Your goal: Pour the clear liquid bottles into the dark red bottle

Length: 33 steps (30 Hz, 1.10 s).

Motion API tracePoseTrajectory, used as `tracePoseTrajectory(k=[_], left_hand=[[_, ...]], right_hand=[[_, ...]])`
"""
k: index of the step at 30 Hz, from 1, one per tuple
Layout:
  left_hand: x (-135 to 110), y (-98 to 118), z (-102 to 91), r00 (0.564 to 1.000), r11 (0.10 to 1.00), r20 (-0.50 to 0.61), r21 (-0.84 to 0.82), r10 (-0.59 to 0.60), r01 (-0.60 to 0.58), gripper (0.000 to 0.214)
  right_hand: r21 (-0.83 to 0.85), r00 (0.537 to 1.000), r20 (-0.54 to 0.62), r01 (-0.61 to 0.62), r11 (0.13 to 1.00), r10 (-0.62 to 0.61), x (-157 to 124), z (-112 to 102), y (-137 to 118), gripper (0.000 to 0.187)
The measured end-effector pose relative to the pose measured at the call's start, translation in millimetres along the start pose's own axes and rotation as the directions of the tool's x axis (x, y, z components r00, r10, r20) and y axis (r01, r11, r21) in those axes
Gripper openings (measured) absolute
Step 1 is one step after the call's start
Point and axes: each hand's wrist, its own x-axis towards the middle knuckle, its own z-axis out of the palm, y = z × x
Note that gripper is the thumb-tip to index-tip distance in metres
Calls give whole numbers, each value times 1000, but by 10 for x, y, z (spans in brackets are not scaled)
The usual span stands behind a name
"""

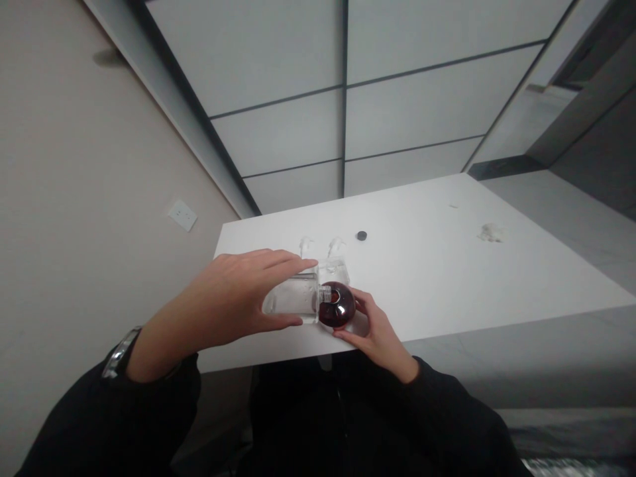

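My left hand (pixel 233 298) grips a clear rectangular bottle (pixel 293 298), tipped on its side with its neck pointing right. The neck meets the mouth of a dark red round container (pixel 338 306) near the table's front edge. My right hand (pixel 375 331) holds that red container from the right and below, fingers curled round it. Both wrists are in black sleeves, and a watch sits on my left wrist.
The white table (pixel 447 265) carries two clear bottles (pixel 334 255) just behind my hands, a small black cap (pixel 362 235) farther back, and a crumpled scrap (pixel 491 232) at the right. A wall with a socket (pixel 181 215) lies to the left.
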Motion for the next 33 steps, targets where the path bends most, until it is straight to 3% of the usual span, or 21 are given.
tracePoseTrajectory(k=[33], left_hand=[[17, -10, -4, 997, 998, -38, 13, 63, -62, 62]], right_hand=[[-14, 1000, 8, -14, 1000, 14, -19, -12, 20, 78]])
